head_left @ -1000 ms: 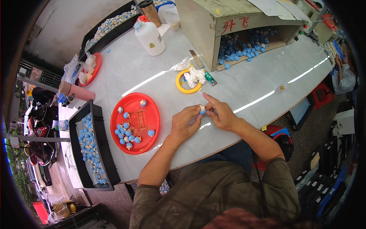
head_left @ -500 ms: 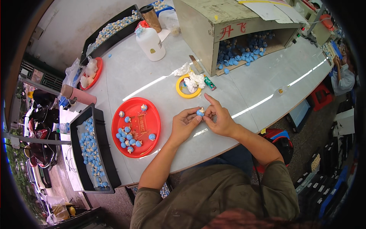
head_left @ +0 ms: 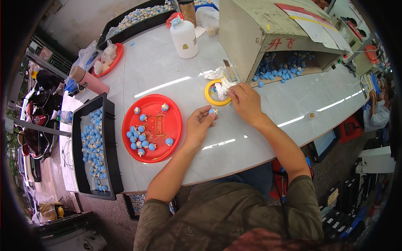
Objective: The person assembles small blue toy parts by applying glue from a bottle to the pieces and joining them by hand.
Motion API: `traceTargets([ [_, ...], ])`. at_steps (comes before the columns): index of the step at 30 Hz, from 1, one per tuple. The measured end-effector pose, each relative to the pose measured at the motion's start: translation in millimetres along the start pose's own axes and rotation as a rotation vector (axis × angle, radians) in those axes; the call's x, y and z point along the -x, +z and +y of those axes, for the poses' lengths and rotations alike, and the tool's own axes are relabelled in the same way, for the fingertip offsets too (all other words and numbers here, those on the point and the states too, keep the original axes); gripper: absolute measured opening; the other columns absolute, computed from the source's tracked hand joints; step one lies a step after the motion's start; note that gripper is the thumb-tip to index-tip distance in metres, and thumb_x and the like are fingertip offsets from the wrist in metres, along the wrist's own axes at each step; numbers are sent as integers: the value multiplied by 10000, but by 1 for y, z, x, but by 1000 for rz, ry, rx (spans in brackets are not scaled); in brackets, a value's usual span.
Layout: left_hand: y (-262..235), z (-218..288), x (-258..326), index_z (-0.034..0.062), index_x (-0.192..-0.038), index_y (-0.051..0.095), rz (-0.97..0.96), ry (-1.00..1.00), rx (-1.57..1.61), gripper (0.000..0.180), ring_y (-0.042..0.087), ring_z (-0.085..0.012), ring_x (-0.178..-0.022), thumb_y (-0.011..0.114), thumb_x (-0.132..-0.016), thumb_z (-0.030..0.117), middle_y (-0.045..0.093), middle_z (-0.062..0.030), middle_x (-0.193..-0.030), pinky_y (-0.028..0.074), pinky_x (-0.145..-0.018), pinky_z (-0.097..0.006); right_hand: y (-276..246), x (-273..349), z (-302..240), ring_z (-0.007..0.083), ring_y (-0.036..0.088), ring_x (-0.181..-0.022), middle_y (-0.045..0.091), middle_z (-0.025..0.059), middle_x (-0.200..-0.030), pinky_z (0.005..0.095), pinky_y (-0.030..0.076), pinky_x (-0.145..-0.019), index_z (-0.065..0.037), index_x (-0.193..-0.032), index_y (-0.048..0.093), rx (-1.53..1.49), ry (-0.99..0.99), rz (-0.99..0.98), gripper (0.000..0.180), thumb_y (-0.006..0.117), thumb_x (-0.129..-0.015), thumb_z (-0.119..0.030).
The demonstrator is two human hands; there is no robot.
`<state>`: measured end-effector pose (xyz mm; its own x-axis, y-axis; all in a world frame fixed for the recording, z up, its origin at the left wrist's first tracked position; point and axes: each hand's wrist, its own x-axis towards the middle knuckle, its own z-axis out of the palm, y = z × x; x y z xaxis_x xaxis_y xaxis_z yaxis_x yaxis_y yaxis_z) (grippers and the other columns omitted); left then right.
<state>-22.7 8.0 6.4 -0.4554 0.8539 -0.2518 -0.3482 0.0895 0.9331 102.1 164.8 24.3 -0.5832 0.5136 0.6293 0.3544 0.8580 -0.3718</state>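
Since the earlier frames, when both hands met over one small blue piece, the right hand [head_left: 245,100] has moved away to the yellow tape ring [head_left: 211,95], while the left hand [head_left: 199,124] stays near the red plate [head_left: 169,125] with the piece.

Taking the red plate as the landmark: the white table [head_left: 167,67] carries it and everything else. Beyond and to the right of the plate stands a large open-fronted cardboard box [head_left: 251,29] with blue pieces heaped inside. Left of the plate lies a long black tray [head_left: 109,138] filled with more blue pieces. Beyond the plate stands a white plastic bottle [head_left: 184,38]. Far to the upper left of the plate sits a second red dish [head_left: 116,56] with pale lumps in it, and a pink cylinder [head_left: 90,81] lies near that.

Just right of the plate, the yellow tape ring lies flat with crumpled white paper [head_left: 220,89] inside it. The right hand rests at the ring's right edge, its fingers pinched narrowly on the white paper.

The left hand lies just beside the plate's right rim, its fingers closed on a small blue piece [head_left: 213,111] at the fingertips, between the plate and the ring.

On the plate itself lies a cluster of small blue pieces [head_left: 140,140], mostly on its left half.
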Motion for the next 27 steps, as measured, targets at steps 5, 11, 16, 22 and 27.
traceTargets([
  [5,-3,-10,-4,-30,-1260,504,28,27,10,385,627,-172,-1008,613,-941,156,629,-100,-1115,505,-823,-273,19,-18,-9,273,538,-948,572,83,-971,387,467,-753,-52,-887,655,84,25,-240,170,730,-760,-138],
  [11,-2,-8,-5,-33,-1260,515,17,28,22,366,627,-180,-1022,592,-954,155,629,-110,-1136,509,-836,-280,24,-14,8,285,522,-1017,570,92,-1020,423,429,-849,-56,-930,608,15,4,-192,177,694,-778,-82],
  [16,-3,-6,-4,-35,-1268,515,-1,34,9,359,627,-183,-1029,577,-961,139,629,-109,-1141,512,-841,-286,8,-3,19,298,551,-1033,608,101,-1045,399,425,-891,-55,-923,582,-237,-95,-13,142,658,-806,-29],
  [22,-4,-12,-8,-42,-1257,512,-58,88,42,346,623,-175,-1031,581,-953,110,630,-115,-1138,519,-844,-286,-1,11,5,286,583,-942,627,104,-989,361,439,-864,-40,-962,600,-619,232,-138,153,658,-820,-32],
  [27,-5,-20,-11,-51,-1223,509,-65,140,54,322,627,-173,-1015,596,-936,68,633,-124,-1128,523,-843,-282,-13,10,-12,259,573,-919,632,58,-953,371,414,-835,-75,-951,650,-383,-173,-171,182,675,-777,-26],
])
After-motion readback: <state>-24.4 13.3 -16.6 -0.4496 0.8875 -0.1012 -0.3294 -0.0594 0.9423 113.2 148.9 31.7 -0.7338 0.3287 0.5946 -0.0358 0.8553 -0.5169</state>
